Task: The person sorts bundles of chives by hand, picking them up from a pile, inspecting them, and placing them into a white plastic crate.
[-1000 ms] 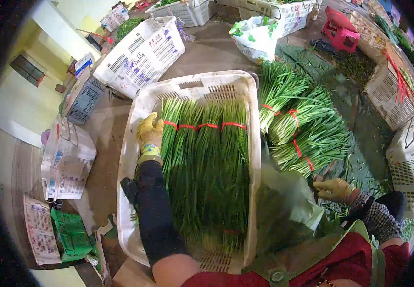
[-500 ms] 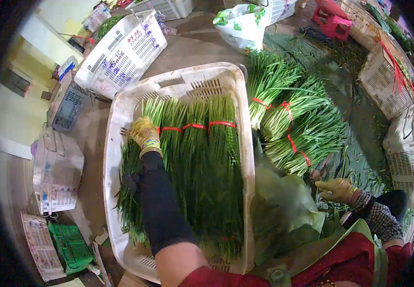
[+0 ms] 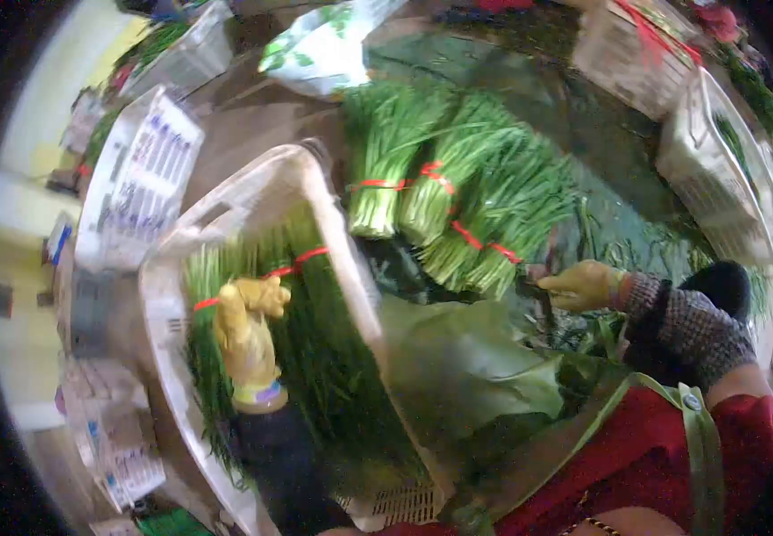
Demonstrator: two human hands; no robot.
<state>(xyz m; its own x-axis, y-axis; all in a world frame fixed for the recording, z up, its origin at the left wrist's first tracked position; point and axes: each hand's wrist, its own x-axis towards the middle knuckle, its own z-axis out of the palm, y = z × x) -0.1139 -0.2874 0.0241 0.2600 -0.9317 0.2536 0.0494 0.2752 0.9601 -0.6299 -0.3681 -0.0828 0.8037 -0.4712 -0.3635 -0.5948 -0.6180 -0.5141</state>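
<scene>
My left hand [image 3: 251, 326], in a yellow glove, is over the white crate [image 3: 344, 255], its fingers bent above the bundles; nothing shows between them. Long green stalks [image 3: 324, 357] lie in this crate in bundles tied with red bands. My right hand [image 3: 579, 286], also gloved, has its fingers closed beside the bundles on the ground, around something dark that I cannot make out. Several red-banded bundles [image 3: 485, 196] lie on the green sheet [image 3: 619, 205], just beyond my right hand.
A white and green plastic bag [image 3: 319, 54] lies beyond the crate. More crates stand at the left [image 3: 141, 179] and at the right [image 3: 717, 179]. Loose leaves are scattered on the sheet. A green apron [image 3: 458, 357] covers my lap.
The view has swung to the right. My left hand has come off the bundle at the crate's left side and its fingers have lifted. My right hand stays beside the ground bundles.
</scene>
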